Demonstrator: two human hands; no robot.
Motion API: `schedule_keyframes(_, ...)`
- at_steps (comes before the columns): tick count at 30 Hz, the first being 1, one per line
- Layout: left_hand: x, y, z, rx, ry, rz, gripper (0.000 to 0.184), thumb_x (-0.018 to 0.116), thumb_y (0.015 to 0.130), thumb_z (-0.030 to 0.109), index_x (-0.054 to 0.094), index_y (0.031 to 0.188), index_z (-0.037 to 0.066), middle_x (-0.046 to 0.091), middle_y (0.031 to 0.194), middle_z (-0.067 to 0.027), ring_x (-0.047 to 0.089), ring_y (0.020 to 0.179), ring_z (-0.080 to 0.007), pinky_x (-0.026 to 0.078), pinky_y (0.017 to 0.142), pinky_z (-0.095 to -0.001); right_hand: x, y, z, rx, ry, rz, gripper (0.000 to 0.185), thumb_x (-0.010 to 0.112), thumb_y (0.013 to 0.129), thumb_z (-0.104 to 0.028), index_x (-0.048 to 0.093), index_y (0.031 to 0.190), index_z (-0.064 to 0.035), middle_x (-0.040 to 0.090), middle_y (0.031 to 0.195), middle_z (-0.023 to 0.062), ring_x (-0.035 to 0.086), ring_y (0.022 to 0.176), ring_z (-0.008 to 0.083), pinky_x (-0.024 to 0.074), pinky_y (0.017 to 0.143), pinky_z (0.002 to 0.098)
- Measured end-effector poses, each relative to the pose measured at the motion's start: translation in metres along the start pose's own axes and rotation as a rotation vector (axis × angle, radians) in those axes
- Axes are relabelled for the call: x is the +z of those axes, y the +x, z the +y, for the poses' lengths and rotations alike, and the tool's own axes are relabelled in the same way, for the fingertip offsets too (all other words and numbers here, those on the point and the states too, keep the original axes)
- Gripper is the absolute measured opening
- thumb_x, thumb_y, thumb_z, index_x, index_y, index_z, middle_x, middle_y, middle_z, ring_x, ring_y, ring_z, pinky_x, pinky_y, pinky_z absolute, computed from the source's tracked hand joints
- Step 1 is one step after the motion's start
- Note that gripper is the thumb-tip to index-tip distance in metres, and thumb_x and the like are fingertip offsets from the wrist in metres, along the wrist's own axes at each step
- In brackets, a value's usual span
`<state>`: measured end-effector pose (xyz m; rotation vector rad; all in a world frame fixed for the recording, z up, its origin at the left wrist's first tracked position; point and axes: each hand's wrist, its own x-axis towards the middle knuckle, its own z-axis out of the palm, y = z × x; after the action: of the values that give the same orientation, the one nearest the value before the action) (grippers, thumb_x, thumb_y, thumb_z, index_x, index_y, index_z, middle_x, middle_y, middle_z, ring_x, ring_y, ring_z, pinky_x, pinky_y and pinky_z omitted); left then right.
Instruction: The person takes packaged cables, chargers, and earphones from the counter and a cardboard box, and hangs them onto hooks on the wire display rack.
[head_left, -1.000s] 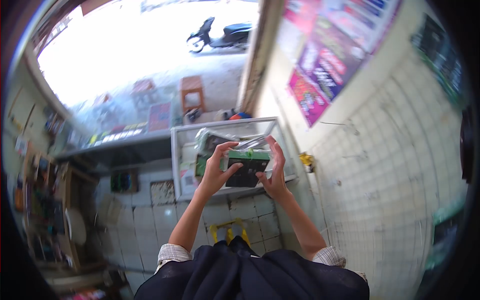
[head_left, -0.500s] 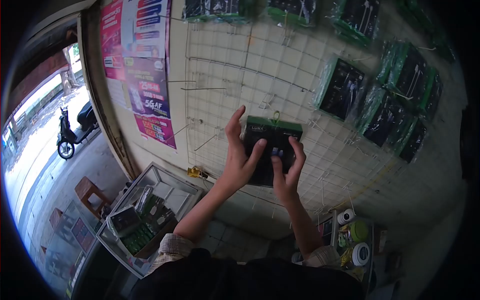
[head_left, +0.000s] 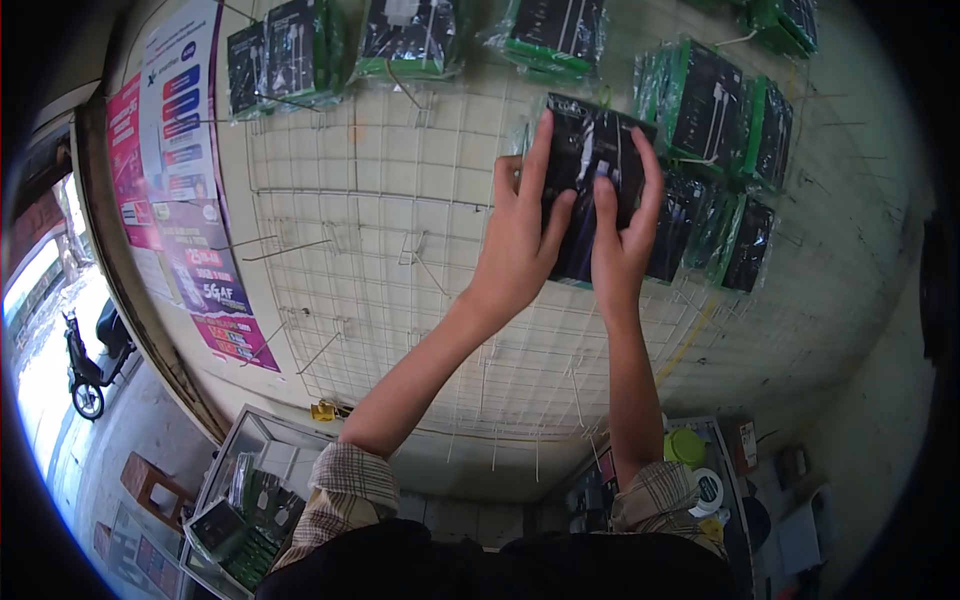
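Note:
Both of my hands hold a black and green data cable box [head_left: 585, 150] in front of the wire grid on the wall. My left hand [head_left: 520, 235] grips its left side, and my right hand [head_left: 625, 235] grips the right side, thumbs on the printed front. A cable picture shows on that front, with a small green loop at the top edge. Similar plastic-wrapped cable boxes [head_left: 708, 108] hang just right of it. Another hanging box [head_left: 672, 220] is partly hidden behind my right hand. Whether the held box touches the grid or a hook, I cannot tell.
The wire grid [head_left: 380, 275] carries several protruding hooks. More packaged boxes [head_left: 555, 30] hang along the top. Posters [head_left: 215, 265] cover the left wall. Below left stands a glass case [head_left: 255, 435] with stacked packs; below right, a shelf holds a green-lidded container [head_left: 685, 447].
My hands have lifted the cable box up and to the right, close to the hanging boxes. The view has shifted, showing more of the upper wall.

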<state>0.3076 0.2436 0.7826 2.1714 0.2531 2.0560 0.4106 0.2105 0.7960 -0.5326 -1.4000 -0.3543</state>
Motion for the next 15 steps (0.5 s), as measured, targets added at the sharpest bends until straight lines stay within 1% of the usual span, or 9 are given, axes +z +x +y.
schedule_keyframes(2, 0.008, 0.009, -0.01, 0.052, 0.021, 0.013, 0.065, 0.05, 0.085, 0.007, 0.016, 0.14, 0.017, 0.037, 0.102, -0.0192, 0.052, 0.078, -0.0324, 0.045, 0.069, -0.0381, -0.001, 0.009, 0.01, -0.008, -0.086, 0.009, 0.042, 0.05, 0.089, -0.012, 0.037, 0.128, -0.0029, 0.041, 0.129, 0.0128, 0.04, 0.119, 0.0239, 0.032, 0.098, 0.0352)
schedule_keyframes(4, 0.015, 0.015, -0.015, -0.114, -0.057, -0.036, 0.063, 0.047, 0.088, 0.009, 0.015, 0.141, 0.015, 0.037, 0.101, -0.0149, 0.045, 0.086, -0.0232, 0.039, 0.082, -0.0334, -0.001, 0.013, 0.024, 0.022, -0.161, -0.013, 0.042, 0.049, 0.089, -0.016, 0.038, 0.128, -0.0041, 0.042, 0.128, 0.0121, 0.041, 0.118, 0.0239, 0.0314, 0.098, 0.0355)
schedule_keyframes(5, 0.017, 0.016, -0.021, -0.15, -0.059, -0.047, 0.063, 0.047, 0.088, 0.01, 0.015, 0.141, 0.016, 0.037, 0.102, -0.0157, 0.046, 0.087, -0.0243, 0.041, 0.082, -0.0348, 0.001, 0.013, 0.027, 0.08, -0.116, -0.018, 0.042, 0.049, 0.09, -0.017, 0.038, 0.128, -0.0054, 0.043, 0.128, 0.012, 0.041, 0.118, 0.0248, 0.0312, 0.098, 0.0361)
schedule_keyframes(6, 0.02, 0.014, -0.027, -0.149, -0.057, -0.045, 0.063, 0.047, 0.088, 0.01, 0.015, 0.141, 0.016, 0.037, 0.102, -0.0157, 0.046, 0.087, -0.0243, 0.041, 0.082, -0.0348, 0.001, 0.012, 0.03, 0.079, -0.113, -0.018, 0.042, 0.049, 0.09, -0.017, 0.038, 0.128, -0.0054, 0.043, 0.128, 0.012, 0.041, 0.118, 0.0248, 0.0312, 0.098, 0.0361)
schedule_keyframes(8, 0.022, 0.014, -0.033, -0.035, 0.024, 0.023, 0.064, 0.049, 0.087, 0.009, 0.016, 0.14, 0.018, 0.036, 0.104, -0.0227, 0.053, 0.073, -0.034, 0.045, 0.067, -0.0398, 0.004, 0.011, 0.036, 0.021, -0.174, -0.001, 0.042, 0.049, 0.089, -0.016, 0.037, 0.128, -0.0054, 0.043, 0.127, 0.0119, 0.041, 0.117, 0.026, 0.0316, 0.097, 0.0366)
schedule_keyframes(13, 0.019, 0.006, -0.037, -0.021, 0.045, 0.024, 0.063, 0.05, 0.087, 0.01, 0.018, 0.14, 0.018, 0.035, 0.104, -0.0227, 0.053, 0.072, -0.034, 0.046, 0.067, -0.0401, 0.007, 0.0, 0.039, -0.01, -0.197, 0.027, 0.042, 0.05, 0.088, -0.015, 0.038, 0.128, -0.0058, 0.044, 0.125, 0.0129, 0.043, 0.115, 0.0268, 0.0331, 0.096, 0.0373)
schedule_keyframes(15, 0.019, 0.005, -0.037, -0.008, 0.041, 0.031, 0.062, 0.05, 0.087, 0.01, 0.018, 0.14, 0.018, 0.035, 0.105, -0.0228, 0.053, 0.071, -0.0341, 0.046, 0.066, -0.0404, 0.006, 0.0, 0.037, 0.017, -0.136, 0.019, 0.042, 0.05, 0.088, -0.015, 0.038, 0.128, -0.0062, 0.044, 0.125, 0.0128, 0.043, 0.115, 0.0265, 0.0332, 0.096, 0.0371)
